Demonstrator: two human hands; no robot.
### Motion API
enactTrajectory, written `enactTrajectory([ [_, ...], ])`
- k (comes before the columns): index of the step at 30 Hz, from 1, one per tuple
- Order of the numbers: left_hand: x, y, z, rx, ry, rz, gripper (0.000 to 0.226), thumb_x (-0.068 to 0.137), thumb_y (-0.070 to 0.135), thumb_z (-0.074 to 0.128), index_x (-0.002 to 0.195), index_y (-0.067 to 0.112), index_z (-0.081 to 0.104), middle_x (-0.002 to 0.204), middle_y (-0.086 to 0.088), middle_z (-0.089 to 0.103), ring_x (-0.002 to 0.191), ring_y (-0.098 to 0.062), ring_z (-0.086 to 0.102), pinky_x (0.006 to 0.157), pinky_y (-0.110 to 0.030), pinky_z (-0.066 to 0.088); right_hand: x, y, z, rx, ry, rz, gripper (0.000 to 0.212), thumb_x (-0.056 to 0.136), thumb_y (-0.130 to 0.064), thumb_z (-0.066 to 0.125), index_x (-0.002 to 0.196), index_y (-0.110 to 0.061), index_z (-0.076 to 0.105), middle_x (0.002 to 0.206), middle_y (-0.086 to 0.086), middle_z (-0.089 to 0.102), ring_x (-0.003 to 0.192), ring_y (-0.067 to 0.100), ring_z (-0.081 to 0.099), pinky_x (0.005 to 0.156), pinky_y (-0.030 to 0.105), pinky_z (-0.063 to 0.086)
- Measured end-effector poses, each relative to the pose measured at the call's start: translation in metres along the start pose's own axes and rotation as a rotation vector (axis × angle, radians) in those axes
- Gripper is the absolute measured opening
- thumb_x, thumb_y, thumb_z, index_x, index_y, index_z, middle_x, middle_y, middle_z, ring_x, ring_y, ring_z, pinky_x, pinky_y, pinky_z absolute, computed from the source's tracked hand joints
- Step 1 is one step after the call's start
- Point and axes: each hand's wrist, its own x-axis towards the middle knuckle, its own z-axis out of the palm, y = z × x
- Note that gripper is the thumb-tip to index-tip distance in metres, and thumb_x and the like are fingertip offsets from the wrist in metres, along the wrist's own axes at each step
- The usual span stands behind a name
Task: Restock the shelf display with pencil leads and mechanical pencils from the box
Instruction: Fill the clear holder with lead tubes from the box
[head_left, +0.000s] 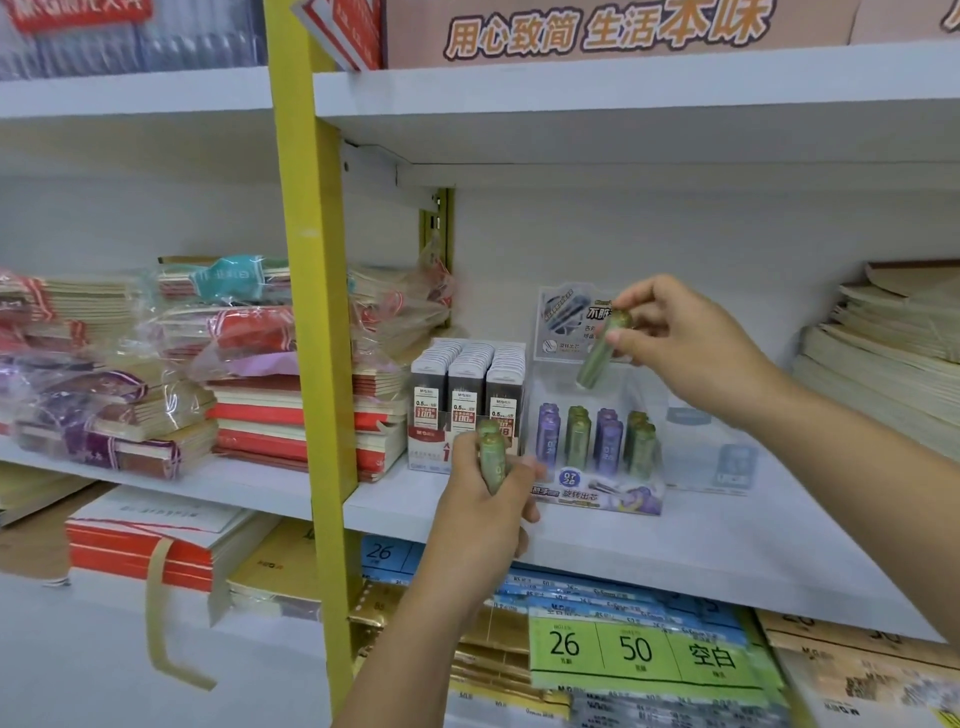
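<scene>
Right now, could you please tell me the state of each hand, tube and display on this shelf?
Right hand: shut on a green tube, tilted above the clear display.
Left hand: shut on green tubes.
Clear display: partly filled, tubes upright.
Lead box display: full.

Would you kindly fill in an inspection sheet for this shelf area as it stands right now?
Surface: white shelf board, bare in front of the displays.
Job's things: clear plastic display tray holding upright purple and green lead tubes in rows; box of grey lead cases just to its left.
Clutter: plastic-wrapped notebook stacks to the left; cream paper stacks to the right.
Grippers: left hand holds green tubes in front of the grey cases; right hand pinches one green tube, tilted, above the tray.
Cables: nothing seen.
Surroundings: yellow upright post; green index packs on the shelf below.
</scene>
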Motion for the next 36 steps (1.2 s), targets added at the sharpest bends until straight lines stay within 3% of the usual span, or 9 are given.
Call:
enactTrajectory([
  [2, 0.002, -0.001, -0.001, 0.013, 0.017, 0.024, 0.009, 0.098, 0.030, 0.057, 0.099, 0.038, 0.058, 0.088, 0.011, 0.072, 0.061, -0.004, 0.062, 0.049, -0.021, 0.048, 0.011, 0.006, 0.005, -0.107, -0.066, 0.020, 0.021, 0.088, -0.016, 0.068, 0.092, -0.030, 0.053, 0.098, 0.004, 0.068, 0.083, 0.015, 0.066, 0.075, 0.026, 0.054],
  [5, 0.002, 0.000, -0.001, 0.026, 0.006, 0.043, 0.016, 0.097, 0.035, 0.058, 0.091, 0.049, 0.063, 0.092, 0.016, 0.071, 0.072, -0.007, 0.069, 0.050, -0.025, 0.053, 0.019, 0.014, 0.015, -0.216, -0.178, 0.052, 0.019, 0.087, -0.012, 0.069, 0.096, -0.021, 0.056, 0.096, 0.009, 0.066, 0.083, 0.023, 0.068, 0.081, 0.044, 0.056],
  [11, 0.004, 0.000, -0.003, 0.024, 0.012, 0.016, 0.012, 0.094, 0.037, 0.064, 0.104, 0.044, 0.063, 0.089, 0.016, 0.071, 0.072, -0.006, 0.070, 0.048, -0.025, 0.054, 0.023, 0.023, 0.023, -0.276, -0.334, 0.096, 0.020, 0.084, -0.013, 0.072, 0.094, -0.020, 0.058, 0.094, 0.011, 0.066, 0.089, 0.028, 0.067, 0.081, 0.045, 0.056],
  [19, 0.004, -0.001, -0.006, 0.018, 0.024, -0.015, 0.016, 0.093, 0.038, 0.065, 0.108, 0.043, 0.065, 0.087, 0.000, 0.073, 0.065, -0.005, 0.066, 0.045, -0.023, 0.051, 0.028, 0.028, 0.028, -0.351, -0.357, 0.037, 0.020, 0.082, -0.015, 0.075, 0.088, -0.022, 0.056, 0.089, 0.002, 0.065, 0.083, 0.018, 0.063, 0.075, 0.032, 0.051],
  [23, 0.003, -0.001, -0.008, 0.040, 0.012, -0.021, 0.016, 0.092, 0.041, 0.065, 0.108, 0.042, 0.064, 0.092, -0.005, 0.072, 0.066, -0.005, 0.067, 0.045, -0.024, 0.050, 0.028, 0.034, 0.030, -0.383, -0.387, 0.029, 0.008, 0.085, -0.018, 0.071, 0.086, -0.023, 0.065, 0.092, -0.006, 0.069, 0.088, 0.009, 0.064, 0.078, 0.023, 0.050],
  [26, 0.003, -0.001, -0.009, 0.038, 0.004, -0.027, 0.016, 0.092, 0.041, 0.065, 0.108, 0.042, 0.065, 0.094, -0.003, 0.072, 0.067, -0.003, 0.067, 0.047, -0.023, 0.050, 0.028, 0.033, 0.028, -0.442, -0.445, 0.031, 0.008, 0.091, -0.020, 0.064, 0.088, -0.027, 0.068, 0.099, -0.008, 0.070, 0.087, 0.001, 0.061, 0.073, 0.014, 0.046],
  [29, 0.001, 0.002, -0.010, -0.018, -0.005, -0.057, 0.018, 0.092, 0.038, 0.066, 0.109, 0.040, 0.067, 0.098, 0.005, 0.074, 0.071, -0.004, 0.068, 0.051, -0.023, 0.052, 0.021, 0.026, 0.024, -0.505, -0.415, 0.008, 0.014, 0.096, -0.024, 0.056, 0.102, -0.027, 0.069, 0.103, -0.009, 0.067, 0.091, 0.005, 0.059, 0.075, 0.019, 0.043],
  [33, -0.001, 0.006, -0.013, -0.041, 0.001, -0.055, 0.017, 0.091, 0.031, 0.069, 0.108, 0.033, 0.071, 0.090, 0.004, 0.075, 0.067, -0.004, 0.063, 0.054, -0.020, 0.049, -0.015, 0.005, 0.025, -0.294, -0.195, -0.143, 0.016, 0.094, -0.029, 0.056, 0.103, -0.034, 0.068, 0.094, -0.025, 0.061, 0.087, -0.008, 0.056, 0.070, 0.008, 0.041],
  [36, -0.003, 0.009, -0.012, -0.022, -0.048, -0.022, 0.011, 0.090, 0.027, 0.071, 0.101, 0.029, 0.073, 0.085, -0.003, 0.075, 0.064, -0.009, 0.057, 0.053, -0.022, 0.047, -0.043, -0.009, 0.031, -0.181, -0.279, -0.174, 0.016, 0.091, -0.034, 0.059, 0.103, -0.040, 0.067, 0.091, -0.023, 0.060, 0.086, -0.013, 0.053, 0.071, 0.002, 0.039],
])
